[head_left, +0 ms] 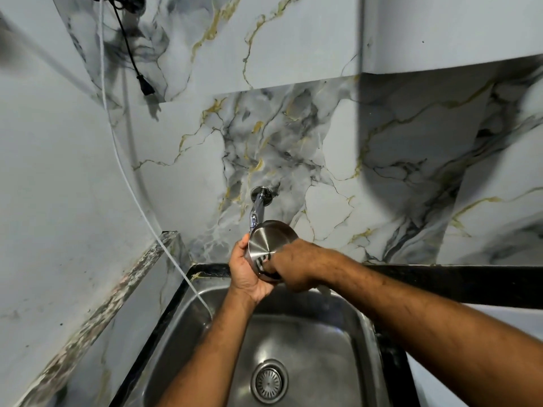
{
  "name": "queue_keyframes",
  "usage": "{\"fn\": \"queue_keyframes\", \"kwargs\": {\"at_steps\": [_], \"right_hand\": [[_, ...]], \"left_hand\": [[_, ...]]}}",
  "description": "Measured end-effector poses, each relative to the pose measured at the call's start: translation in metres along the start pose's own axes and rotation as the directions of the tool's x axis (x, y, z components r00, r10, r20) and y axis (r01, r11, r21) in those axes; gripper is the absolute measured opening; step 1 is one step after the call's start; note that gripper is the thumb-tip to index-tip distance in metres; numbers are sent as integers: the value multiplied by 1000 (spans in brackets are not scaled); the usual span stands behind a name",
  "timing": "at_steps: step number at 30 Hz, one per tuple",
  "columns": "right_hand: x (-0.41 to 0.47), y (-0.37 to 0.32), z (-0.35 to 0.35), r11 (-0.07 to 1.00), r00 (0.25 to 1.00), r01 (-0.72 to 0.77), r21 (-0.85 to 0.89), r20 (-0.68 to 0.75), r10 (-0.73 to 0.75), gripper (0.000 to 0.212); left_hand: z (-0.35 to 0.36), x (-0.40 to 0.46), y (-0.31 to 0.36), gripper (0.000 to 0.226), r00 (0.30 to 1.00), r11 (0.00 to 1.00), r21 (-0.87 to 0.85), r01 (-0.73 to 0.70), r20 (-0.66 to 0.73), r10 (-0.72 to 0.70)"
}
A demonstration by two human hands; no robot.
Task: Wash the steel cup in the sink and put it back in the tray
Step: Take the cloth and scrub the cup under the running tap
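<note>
A shiny steel cup [269,240] is held over the back of the steel sink [352,327], tilted so its flat bottom faces me. My left hand [248,274] cups it from the left and below. My right hand [293,264] is wrapped around the cup's right side, with its fingers hidden behind and inside the cup. The cup sits just under the spout of the wall tap [257,208]. No running water can be made out. The tray is out of view.
The sink drain [269,380] lies below my arms. A black counter [455,279] runs along the sink's back and right. A white cord [123,171] hangs down the left wall into the sink corner, beside a black plug [145,85]. A marble wall stands behind.
</note>
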State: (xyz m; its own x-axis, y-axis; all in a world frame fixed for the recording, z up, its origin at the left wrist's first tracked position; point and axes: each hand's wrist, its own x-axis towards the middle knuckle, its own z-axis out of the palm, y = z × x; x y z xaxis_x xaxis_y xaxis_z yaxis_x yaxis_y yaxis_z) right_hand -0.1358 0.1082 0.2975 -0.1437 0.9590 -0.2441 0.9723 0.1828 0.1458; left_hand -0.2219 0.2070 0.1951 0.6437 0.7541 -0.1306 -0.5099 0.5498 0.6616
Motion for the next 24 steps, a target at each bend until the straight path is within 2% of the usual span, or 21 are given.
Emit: {"fn": "queue_keyframes", "kwargs": {"at_steps": [2,3,5,6,7,9,11,12,13,14,16,18,21,24], "right_hand": [[-6,-2,-6,966,1000,10,258,-19,-5,27],[-5,-1,-6,918,1000,7,397,-30,5,35],[-3,2,-3,767,999,19,641,-38,7,53],[-1,2,1,648,999,17,761,-34,14,59],[2,3,5,502,999,12,865,-32,31,63],[8,3,12,106,988,25,994,-41,150,64],[16,4,14,-361,956,94,928,18,293,56],[19,6,13,-535,940,141,833,56,336,50],[22,9,13,-641,925,185,745,89,370,46],[23,13,12,-693,908,219,687,115,402,44],[19,24,14,-688,872,248,682,152,465,47],[8,38,19,-605,837,254,754,142,529,50],[-6,56,36,-422,782,271,865,57,620,61],[-12,50,59,-212,744,222,952,-25,668,69]], "left_hand": [[-1,-1,-6,97,1000,999,-27,-29,-6,29],[3,-4,-8,89,998,997,-45,-56,-14,55],[9,-5,-11,63,994,987,-133,-90,47,97],[9,-4,-14,59,991,979,-176,-99,74,113],[9,-4,-16,57,994,983,-156,-97,33,103],[6,-7,-20,50,991,984,-128,-121,-67,114],[6,-11,-18,56,993,984,-137,-115,-1,116],[7,-10,-18,60,994,989,-106,-101,22,104],[10,-11,-17,63,995,993,-90,-81,46,85],[9,-10,-16,67,997,995,-76,-58,49,62],[6,-9,-11,78,999,998,-62,-27,27,29],[1,-12,-1,81,998,1000,-18,-7,-62,6],[-6,-14,13,57,972,993,114,-11,-232,37],[-2,-10,24,13,944,935,353,-43,-292,154]]}}
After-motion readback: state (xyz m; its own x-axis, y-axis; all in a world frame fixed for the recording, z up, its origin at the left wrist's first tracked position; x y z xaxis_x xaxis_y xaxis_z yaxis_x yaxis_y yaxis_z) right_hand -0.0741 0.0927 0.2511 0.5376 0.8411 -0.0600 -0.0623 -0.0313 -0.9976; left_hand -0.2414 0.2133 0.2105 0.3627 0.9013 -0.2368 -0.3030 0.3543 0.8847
